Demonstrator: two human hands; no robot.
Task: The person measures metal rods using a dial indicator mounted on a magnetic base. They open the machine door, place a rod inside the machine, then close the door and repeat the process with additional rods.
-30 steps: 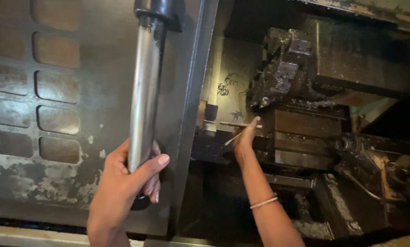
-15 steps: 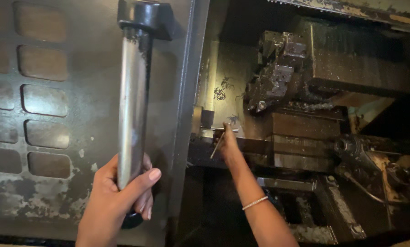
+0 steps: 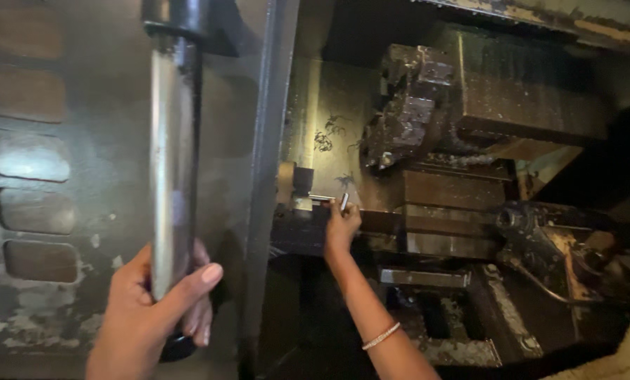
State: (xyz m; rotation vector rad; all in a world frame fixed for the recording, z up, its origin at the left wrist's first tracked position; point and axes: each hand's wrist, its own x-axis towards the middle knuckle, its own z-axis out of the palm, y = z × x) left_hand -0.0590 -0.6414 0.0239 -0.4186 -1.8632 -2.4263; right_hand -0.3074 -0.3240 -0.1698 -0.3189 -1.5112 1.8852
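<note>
My left hand [image 3: 156,309] is wrapped around the lower end of a long steel bar handle [image 3: 172,162] that runs upright on the dark machine door [image 3: 61,176]. My right hand [image 3: 341,226], with a thin bangle on the wrist, reaches deep into the machine and pinches a small metal rod [image 3: 332,201]. The rod lies against a small fixture [image 3: 295,184] at the left of the work area. A grimy tool turret [image 3: 410,105] hangs above and to the right of that hand.
The door has several recessed oblong panels [image 3: 30,155] on its left side. Stacked metal blocks [image 3: 448,211] sit right of my right hand. A dirty hose and fittings [image 3: 540,246] lie at the far right, above a chip-covered bed [image 3: 469,331].
My right hand has slid left from the metal blocks toward the small fixture, carrying the thin rod. My left hand stays on the bar handle while the view shifts.
</note>
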